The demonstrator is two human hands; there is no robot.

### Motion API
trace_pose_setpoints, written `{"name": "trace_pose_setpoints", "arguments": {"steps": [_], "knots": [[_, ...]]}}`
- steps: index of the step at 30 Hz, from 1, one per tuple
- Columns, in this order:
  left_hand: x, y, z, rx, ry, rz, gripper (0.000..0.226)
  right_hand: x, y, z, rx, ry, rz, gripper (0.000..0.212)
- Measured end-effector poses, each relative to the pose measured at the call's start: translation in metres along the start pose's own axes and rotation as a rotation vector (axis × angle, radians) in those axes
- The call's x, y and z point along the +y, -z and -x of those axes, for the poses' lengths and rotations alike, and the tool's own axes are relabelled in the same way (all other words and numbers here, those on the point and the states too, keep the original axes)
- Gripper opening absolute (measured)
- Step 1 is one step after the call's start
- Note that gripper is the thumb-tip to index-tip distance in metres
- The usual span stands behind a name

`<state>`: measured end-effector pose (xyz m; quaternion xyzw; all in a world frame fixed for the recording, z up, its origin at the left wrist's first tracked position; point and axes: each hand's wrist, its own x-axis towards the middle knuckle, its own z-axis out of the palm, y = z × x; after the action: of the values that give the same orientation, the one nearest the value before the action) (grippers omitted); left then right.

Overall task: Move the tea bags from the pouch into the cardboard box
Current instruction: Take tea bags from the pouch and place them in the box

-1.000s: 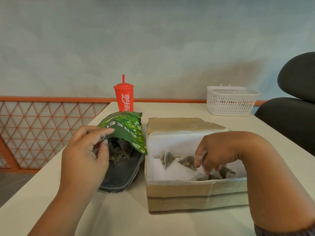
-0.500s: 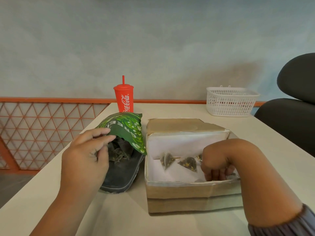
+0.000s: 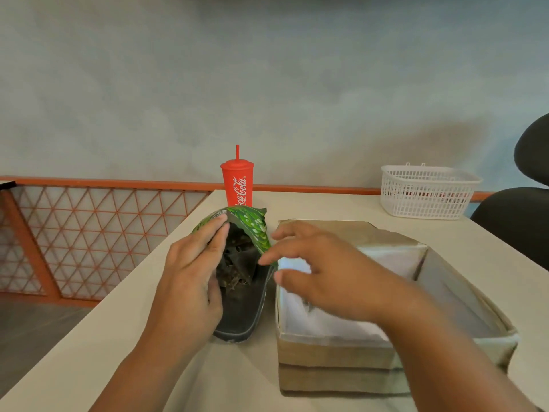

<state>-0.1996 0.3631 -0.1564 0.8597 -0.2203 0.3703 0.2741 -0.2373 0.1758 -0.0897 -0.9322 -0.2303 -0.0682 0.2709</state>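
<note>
Tea bags (image 3: 234, 270), dark and crumpled, fill the green pouch (image 3: 252, 227) lying just left of the cardboard box (image 3: 335, 352). The left hand (image 3: 190, 281) pinches its flap open. The right hand (image 3: 323, 272), down in the box a moment ago, now reaches toward the pouch mouth, fingers spread and empty.

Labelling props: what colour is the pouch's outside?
The pouch is green with a whitish leafy print; head view.

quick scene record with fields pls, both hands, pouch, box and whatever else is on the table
left hand: holds the green pouch mouth open
right hand: empty, fingers spread, above the cardboard box near the pouch mouth
tea bags: dark pile inside pouch
box contents: hidden by hand
behind: red Coca-Cola cup, white basket
surface: beige table
</note>
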Motion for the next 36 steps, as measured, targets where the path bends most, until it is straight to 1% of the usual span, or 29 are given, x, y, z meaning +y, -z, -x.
{"name": "trace_pose_setpoints", "arguments": {"steps": [3,5,7,9,12,14,16,18,21,23,25,27,31,36], "knots": [[-0.002,-0.002,0.0,0.015,-0.015,0.005,0.071,-0.005,-0.017,-0.005,-0.067,-0.009,0.046,0.049],[-0.002,-0.003,0.0,0.045,-0.036,-0.001,0.064,-0.005,-0.023,-0.007,-0.067,-0.018,0.063,0.057],[0.0,-0.002,0.0,0.098,-0.061,-0.043,0.051,-0.003,-0.024,-0.009,-0.045,-0.031,0.054,0.059],[0.005,0.001,-0.001,0.17,-0.069,-0.1,0.045,-0.001,-0.024,-0.011,-0.024,-0.054,0.039,0.058],[0.017,0.004,0.0,0.286,-0.109,-0.084,0.029,0.001,-0.023,-0.013,0.009,-0.051,0.023,0.058],[0.023,0.0,0.002,0.234,-0.163,-0.04,0.029,0.001,-0.025,-0.014,0.022,-0.04,0.018,0.058],[0.023,-0.008,0.003,0.106,-0.141,-0.044,0.031,0.002,-0.026,-0.014,0.027,-0.034,0.008,0.058],[0.017,-0.018,0.003,-0.021,-0.031,-0.104,0.028,0.001,-0.025,-0.014,0.029,-0.022,-0.015,0.059],[0.011,-0.026,0.0,-0.222,0.193,-0.213,0.046,-0.002,-0.025,-0.012,0.013,-0.004,-0.042,0.061],[0.005,-0.029,-0.002,-0.313,0.292,-0.311,0.051,-0.004,-0.026,-0.012,0.005,0.01,-0.049,0.062],[0.0,-0.031,-0.004,-0.384,0.365,-0.336,0.052,-0.005,-0.026,-0.011,0.003,0.015,-0.056,0.063],[-0.006,-0.034,-0.007,-0.414,0.412,-0.305,0.047,-0.007,-0.027,-0.012,0.005,0.022,-0.054,0.064],[-0.013,-0.04,-0.011,-0.422,0.401,-0.292,0.039,-0.009,-0.027,-0.011,0.007,0.033,-0.064,0.064],[-0.009,-0.035,-0.015,-0.344,0.383,-0.269,0.02,-0.007,-0.027,-0.011,0.011,0.018,-0.087,0.063]]}}
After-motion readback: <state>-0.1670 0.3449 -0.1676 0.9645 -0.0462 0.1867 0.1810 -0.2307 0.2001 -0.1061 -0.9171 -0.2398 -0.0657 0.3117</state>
